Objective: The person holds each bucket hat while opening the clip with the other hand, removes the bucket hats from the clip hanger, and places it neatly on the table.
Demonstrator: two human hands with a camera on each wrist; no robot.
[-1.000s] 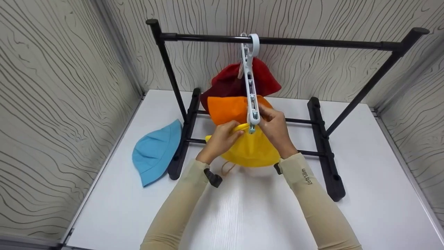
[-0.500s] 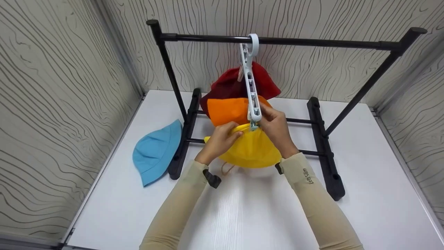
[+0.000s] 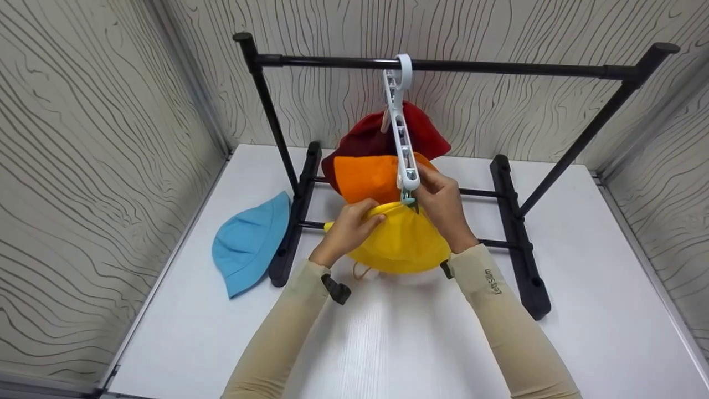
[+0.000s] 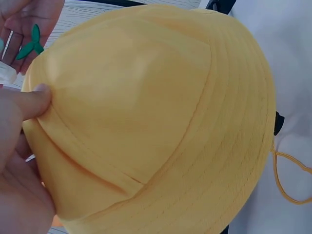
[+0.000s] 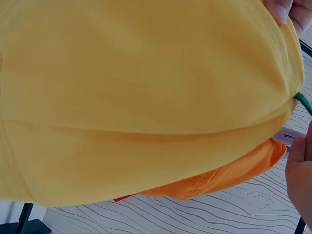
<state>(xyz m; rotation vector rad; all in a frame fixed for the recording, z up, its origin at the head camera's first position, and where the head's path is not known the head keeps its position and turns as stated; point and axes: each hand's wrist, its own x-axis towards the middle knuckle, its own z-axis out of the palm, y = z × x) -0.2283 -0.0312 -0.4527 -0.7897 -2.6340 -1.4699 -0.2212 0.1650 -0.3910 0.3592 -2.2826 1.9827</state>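
Observation:
My left hand (image 3: 349,230) pinches the edge of a yellow bucket hat (image 3: 400,244), thumb in front. The left wrist view shows its stitched brim and a green sprout-shaped piece (image 4: 33,44) at its far edge. My right hand (image 3: 442,205) holds the front end of a white slotted hanger (image 3: 410,182), its fingertips partly hidden behind it. A teal piece (image 3: 407,200) hangs under that end, touching or just over the yellow hat; which, I cannot tell. Behind hang an orange hat (image 3: 365,177), a maroon hat (image 3: 360,141) and a red hat (image 3: 429,130).
The hanger hooks over the bar (image 3: 498,67) of a black rack, whose feet (image 3: 520,238) stand on a white table (image 3: 183,338). A light blue bucket hat (image 3: 249,244) lies by the left foot. Patterned walls (image 3: 111,166) enclose the back and sides.
The hanger's front end has risen slightly and shifted right. The yellow hat has sunk a little with my left hand, while my right hand has barely moved.

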